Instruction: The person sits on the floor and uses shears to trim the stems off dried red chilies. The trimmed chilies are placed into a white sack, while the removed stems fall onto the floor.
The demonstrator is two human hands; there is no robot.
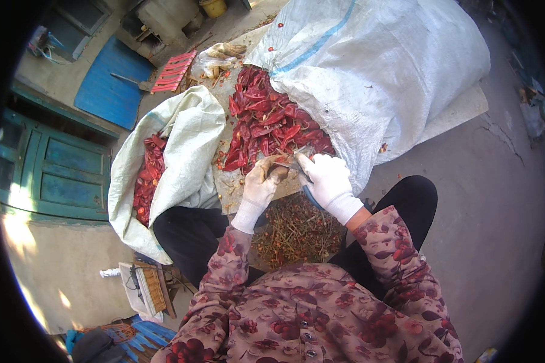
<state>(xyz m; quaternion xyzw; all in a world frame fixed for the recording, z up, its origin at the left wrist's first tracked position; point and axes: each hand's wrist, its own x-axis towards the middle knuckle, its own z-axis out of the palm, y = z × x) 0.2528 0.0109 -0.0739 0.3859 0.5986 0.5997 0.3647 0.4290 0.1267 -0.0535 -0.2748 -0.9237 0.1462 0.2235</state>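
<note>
My left hand (262, 183), in a stained white glove, holds a red dried chili pepper (279, 159) between its fingers. Gloved too, my right hand (324, 179) grips scissors (295, 166) with blue handles, their blades at the pepper in the left hand. Just beyond both hands, a heap of dried red chili peppers (272, 122) spills from the mouth of a large white woven sack (381, 59) onto a board (230, 193). Cut stems (299, 231) lie in a pile below the board, between my knees.
On the left stands an open woven sack (186, 136) with red peppers (150, 181) inside. Beyond it are a pink slatted seat (175, 71), spare gloves (224, 51) on a plastic bag and a blue board (113, 81) against the wall. A wicker basket (152, 288) sits at lower left.
</note>
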